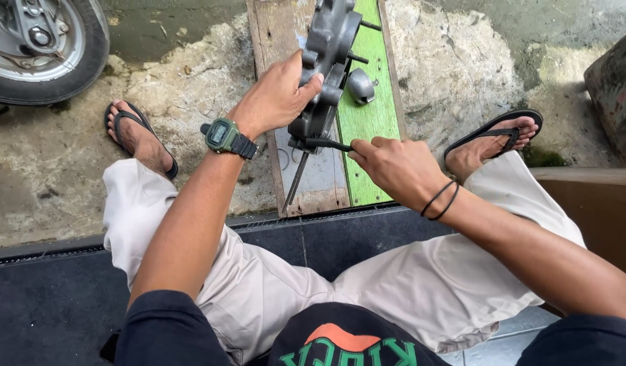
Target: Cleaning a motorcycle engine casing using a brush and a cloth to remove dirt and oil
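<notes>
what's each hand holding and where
Left hand grips the grey engine casing by its side edge; right hand holds a thin black tool by its end.

Left hand (276, 95) is raised at frame centre, fingers curled shut; right hand (394, 166) is held lower right, fingers pinched.

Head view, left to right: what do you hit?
Wheel → left foot in sandal → wristwatch → left hand holding grey engine casing → right hand on thin tool → right foot in sandal.
</notes>
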